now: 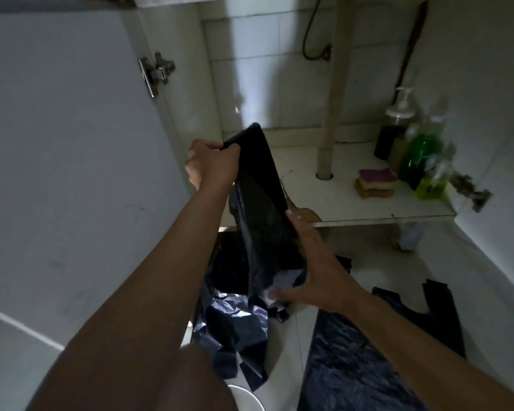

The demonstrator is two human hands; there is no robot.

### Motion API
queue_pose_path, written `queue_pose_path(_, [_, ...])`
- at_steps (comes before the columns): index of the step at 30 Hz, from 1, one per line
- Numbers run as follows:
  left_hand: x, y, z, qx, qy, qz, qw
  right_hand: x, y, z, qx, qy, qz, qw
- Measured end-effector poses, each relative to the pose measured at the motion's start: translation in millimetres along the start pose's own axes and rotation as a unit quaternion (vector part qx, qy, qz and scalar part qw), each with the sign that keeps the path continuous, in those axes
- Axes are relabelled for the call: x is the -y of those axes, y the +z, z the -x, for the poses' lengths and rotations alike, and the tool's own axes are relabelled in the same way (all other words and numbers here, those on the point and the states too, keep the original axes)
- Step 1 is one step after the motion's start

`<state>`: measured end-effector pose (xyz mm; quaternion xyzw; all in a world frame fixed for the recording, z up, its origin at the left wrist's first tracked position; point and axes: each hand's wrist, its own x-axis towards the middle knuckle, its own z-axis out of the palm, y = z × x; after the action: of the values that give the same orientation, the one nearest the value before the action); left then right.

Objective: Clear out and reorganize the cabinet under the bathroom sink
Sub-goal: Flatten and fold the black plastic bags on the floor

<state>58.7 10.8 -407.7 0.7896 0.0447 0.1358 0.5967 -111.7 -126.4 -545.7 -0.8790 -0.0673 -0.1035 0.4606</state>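
Hands [214,166] [312,262] hold black bag [258,191] before cabinet shelf [341,200].

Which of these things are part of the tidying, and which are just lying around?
Job: black bag, held by left hand and right hand; sponges; bottles; floor bags.
Just there: drain pipe; door hinge.
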Motion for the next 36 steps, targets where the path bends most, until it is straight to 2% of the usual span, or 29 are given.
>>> queue_pose_path(3, [-24,5,1,0.024,-0.032,0.035,0.999,24,-15,2,-0.145,-0.074,-0.012,0.987])
queue_pose_path(5, [-30,12,1,0.038,-0.042,0.044,0.997,34,-28,-3,-0.235,-0.077,-0.026,0.969])
queue_pose_path(7, [-42,14,10,0.051,-0.042,0.052,0.996,42,-46,-9,-0.275,-0.073,-0.022,0.958])
queue_pose_path(9, [-56,16,23,0.061,-0.043,0.074,0.994,51,-69,-6,-0.216,-0.057,-0.021,0.974])
queue_pose_path(11, [-63,18,29,0.067,-0.043,0.085,0.993,54,-85,3,-0.062,-0.029,-0.015,0.998])
queue_pose_path(13, [-72,21,35,0.077,-0.052,0.105,0.99,53,-93,18,0.05,-0.02,0.099,0.994])
queue_pose_path(14, [-74,23,37,0.086,-0.059,0.115,0.988,50,-91,23,0.064,-0.022,0.173,0.983])
queue_pose_path(16, [-82,29,43,0.106,-0.064,0.118,0.985,45,-85,34,0.004,-0.032,0.295,0.955])
queue_pose_path(18, [-89,34,49,0.127,-0.073,0.124,0.981,40,-78,39,-0.079,-0.037,0.348,0.933])
queue_pose_path(21, [-95,39,57,0.151,-0.081,0.131,0.976,30,-70,37,-0.131,-0.023,0.389,0.912])
queue_pose_path(24, [-98,43,59,0.176,-0.081,0.131,0.972,16,-74,40,-0.186,0.061,0.286,0.938])
queue_pose_path(27, [-99,49,60,0.223,-0.079,0.107,0.966,6,-85,42,-0.237,0.099,0.14,0.956])
queue_pose_path(30, [-100,50,65,0.246,-0.076,0.136,0.957,2,-104,38,-0.304,0.139,0.07,0.94])
queue_pose_path(32, [-100,47,67,0.265,-0.051,0.161,0.949,4,-122,33,-0.321,0.17,0.043,0.931])
queue_pose_path(34, [-99,42,73,0.315,-0.021,0.122,0.941,10,-143,28,-0.326,0.196,-0.027,0.924])
queue_pose_path(36, [-95,34,81,0.388,-0.011,0.034,0.921,17,-162,26,-0.321,0.209,-0.094,0.919])
